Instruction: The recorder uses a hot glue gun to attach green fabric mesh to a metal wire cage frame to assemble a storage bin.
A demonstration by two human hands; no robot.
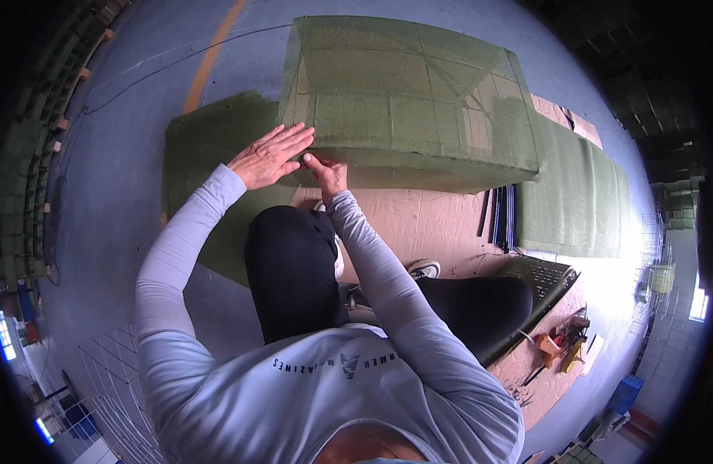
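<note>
Both hands at near-left corner of green mesh box.

beyond the raised left knee, the left hand stretches flat, fingers straight; the right hand, beyond and right of the knee, curls, its thumb pointing left. the forearms pass either side of the knee, left elbow bent outward.

Cool light fills the middle, while white glare washes out the smooth grey-blue floor at right. Bluish-white rectangular panes glow at the far left. Fisheye distortion curves straight edges, and the outer rim sinks into murky black.
</note>
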